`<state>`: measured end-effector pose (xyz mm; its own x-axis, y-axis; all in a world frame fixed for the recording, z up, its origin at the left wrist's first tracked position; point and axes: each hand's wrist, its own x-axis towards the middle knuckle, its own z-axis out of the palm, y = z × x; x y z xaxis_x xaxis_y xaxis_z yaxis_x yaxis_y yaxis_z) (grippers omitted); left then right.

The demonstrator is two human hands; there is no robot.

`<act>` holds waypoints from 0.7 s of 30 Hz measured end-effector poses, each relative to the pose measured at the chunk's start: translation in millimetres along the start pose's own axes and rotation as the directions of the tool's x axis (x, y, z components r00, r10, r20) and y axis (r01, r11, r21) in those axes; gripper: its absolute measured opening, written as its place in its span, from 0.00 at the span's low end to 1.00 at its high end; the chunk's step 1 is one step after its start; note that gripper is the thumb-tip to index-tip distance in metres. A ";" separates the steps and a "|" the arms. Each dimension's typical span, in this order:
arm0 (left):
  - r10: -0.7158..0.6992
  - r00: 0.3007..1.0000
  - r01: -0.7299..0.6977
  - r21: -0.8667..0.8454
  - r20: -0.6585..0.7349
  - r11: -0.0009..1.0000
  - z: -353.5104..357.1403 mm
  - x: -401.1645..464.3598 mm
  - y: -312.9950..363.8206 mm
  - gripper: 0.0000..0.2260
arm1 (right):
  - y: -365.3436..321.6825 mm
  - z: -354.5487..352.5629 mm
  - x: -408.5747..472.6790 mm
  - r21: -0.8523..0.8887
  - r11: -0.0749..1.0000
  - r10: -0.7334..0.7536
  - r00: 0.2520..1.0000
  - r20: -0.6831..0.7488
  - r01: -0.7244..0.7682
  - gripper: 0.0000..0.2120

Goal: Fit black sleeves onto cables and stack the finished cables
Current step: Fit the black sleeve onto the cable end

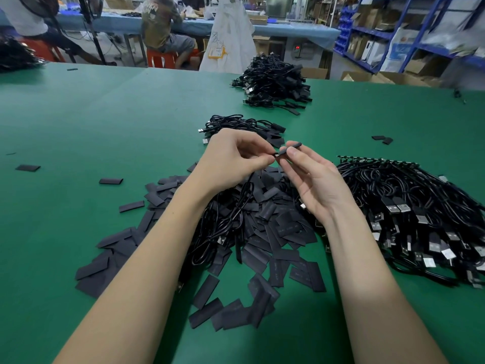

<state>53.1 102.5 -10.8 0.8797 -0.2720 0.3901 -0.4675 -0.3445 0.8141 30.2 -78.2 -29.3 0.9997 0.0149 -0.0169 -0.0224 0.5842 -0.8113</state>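
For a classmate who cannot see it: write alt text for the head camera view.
Two hands meet above a green table: the left hand pinches a cable end, the right hand pinches a black sleeve. Loose sleeves and cable piles lie around.

You work on a matt green table cover (105, 114) that looks like felt. The flat sleeves (265, 227) at lower centre look like dull black plastic; the cables (409, 195) at right are glossier, with shiny metal plugs (422, 219).
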 end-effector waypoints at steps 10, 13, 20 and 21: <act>-0.022 1.000 0.022 -0.021 -0.005 1.000 1.1 0.7 0.3 0.03 | -0.9 3.0 -1.8 -0.034 0.999 -0.005 1.000 -0.020 0.004 0.07; -0.010 1.000 0.010 -0.038 -0.006 0.999 1.6 1.2 0.3 0.03 | 0.9 5.0 -1.6 0.014 1.000 -0.003 1.000 -0.031 0.004 0.06; 0.002 1.000 -0.002 -0.054 0.006 0.999 1.8 0.6 -0.4 0.03 | 1.2 3.2 -2.6 -0.002 1.000 0.007 1.000 -0.007 -0.007 0.06; 0.003 1.000 -0.003 -0.057 0.006 0.998 2.0 0.7 -0.2 0.03 | 0.9 2.8 -2.8 -0.005 1.000 0.008 1.000 -0.006 -0.008 0.06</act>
<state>53.7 100.5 -11.6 0.8777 -0.2788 0.3897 -0.4641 -0.2923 0.8362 27.4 -75.4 -28.3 0.9995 0.0143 -0.0269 -0.0302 0.5802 -0.8139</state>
